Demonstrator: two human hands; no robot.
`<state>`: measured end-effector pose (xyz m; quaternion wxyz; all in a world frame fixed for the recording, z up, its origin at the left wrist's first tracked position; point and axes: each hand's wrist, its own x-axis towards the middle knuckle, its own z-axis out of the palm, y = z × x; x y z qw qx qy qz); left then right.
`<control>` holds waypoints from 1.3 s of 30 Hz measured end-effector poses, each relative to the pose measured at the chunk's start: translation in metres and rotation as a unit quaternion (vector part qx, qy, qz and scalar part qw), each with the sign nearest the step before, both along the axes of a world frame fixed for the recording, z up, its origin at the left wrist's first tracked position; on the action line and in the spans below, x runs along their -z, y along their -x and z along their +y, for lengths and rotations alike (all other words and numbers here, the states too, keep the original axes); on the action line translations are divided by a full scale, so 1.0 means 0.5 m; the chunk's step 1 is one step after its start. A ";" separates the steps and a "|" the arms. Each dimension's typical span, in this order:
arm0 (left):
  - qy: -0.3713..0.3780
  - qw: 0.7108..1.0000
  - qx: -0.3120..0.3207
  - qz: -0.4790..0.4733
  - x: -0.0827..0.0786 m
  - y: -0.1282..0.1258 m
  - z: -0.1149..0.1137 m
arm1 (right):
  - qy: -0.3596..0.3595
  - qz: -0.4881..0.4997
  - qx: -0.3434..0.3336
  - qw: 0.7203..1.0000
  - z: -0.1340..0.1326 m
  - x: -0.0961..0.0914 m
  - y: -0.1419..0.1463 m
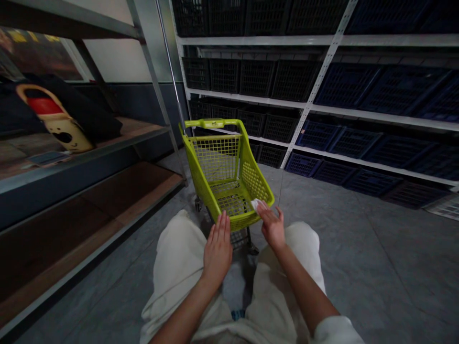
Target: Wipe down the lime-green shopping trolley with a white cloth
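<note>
A small lime-green plastic shopping cart (201, 179) stands on the grey floor right in front of my knees, its basket empty. My left hand (217, 248) hovers open just short of the cart's near rim, fingers stretched out together, holding nothing. My right hand (271, 224) rests at the cart's near right corner. Its fingers press a small white cloth or tissue (255, 204) against the rim. I am crouched or seated low, with my light-coloured trousers (179, 267) filling the bottom of the view.
A metal rack with wooden shelves (107, 200) runs along the left, holding dark bags and a cream-and-red object (59, 122). White shelving (322, 107) filled with dark plastic crates (344, 83) covers the back and right wall. Bare grey floor (376, 248) stretches to the right.
</note>
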<state>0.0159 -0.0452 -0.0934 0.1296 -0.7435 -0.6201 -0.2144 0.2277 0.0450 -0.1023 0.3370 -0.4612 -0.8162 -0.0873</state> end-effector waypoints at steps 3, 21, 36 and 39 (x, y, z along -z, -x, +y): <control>-0.007 1.000 0.005 -0.007 0.000 -0.003 0.001 | -0.011 0.031 0.078 0.996 0.029 0.006 -0.051; 0.000 1.000 0.011 -0.007 -0.006 0.003 -0.002 | 0.010 0.007 0.007 1.000 0.006 0.009 -0.024; -0.001 1.000 -0.009 -0.029 -0.001 -0.015 0.002 | 0.027 0.001 -0.074 0.997 -0.083 0.003 0.153; -0.001 1.000 -0.007 -0.027 0.000 -0.013 0.001 | 0.020 -0.020 -0.085 0.996 -0.046 -0.001 0.079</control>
